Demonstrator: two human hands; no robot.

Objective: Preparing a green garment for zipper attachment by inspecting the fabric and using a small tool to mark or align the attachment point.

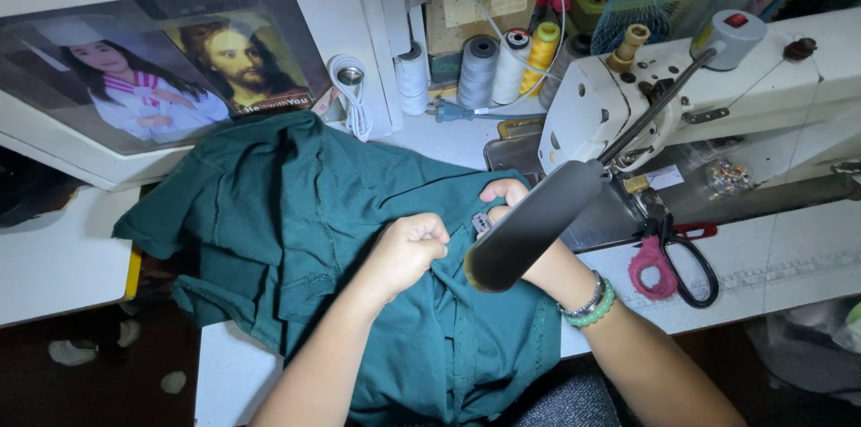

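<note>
I am gripping the dark green garment (296, 212) with my left hand (408, 248), its fingers curling shut into a fist around a bunched fold of cloth near the middle of the view. My right hand (502, 196) is sitting just at two o'clock of the left one, fingers pressing together and pinching the same fabric beside a small label (482, 222); the black lamp head (529, 228) is hiding most of it. A green bead bracelet (594, 306) is circling my right wrist. The garment is lying spread over the white worktop (789, 257), trailing off toward eight o'clock. At two o'clock the white sewing machine (682, 95) is standing. Black scissors (686, 261) are resting at three o'clock. Thread spools (507, 64) are lining up at twelve o'clock.
</note>
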